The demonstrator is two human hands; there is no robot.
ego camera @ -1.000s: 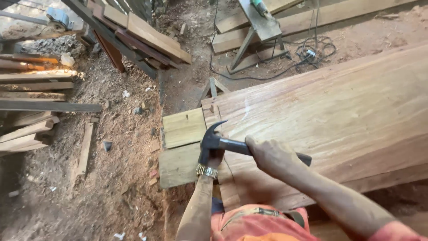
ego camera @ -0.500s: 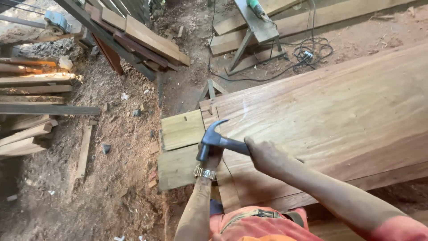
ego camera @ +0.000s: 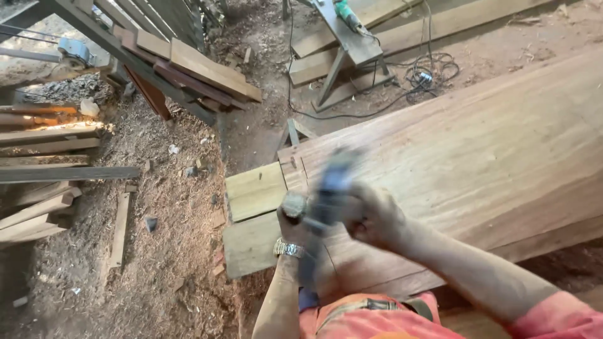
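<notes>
Single head-worn view (no second one), steeply downward, close over the wide plank (ego camera: 477,150) and sawdust ground (ego camera: 157,263).

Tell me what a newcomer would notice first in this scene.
First, the blurred hammer at centre, gripped by the right hand, beside the left hand with its wristwatch. Next, the big wooden slab filling the right side, with two pale boards at its near-left end. Then the sawdust ground on the left, and a green power tool on a stand at top centre.
</notes>
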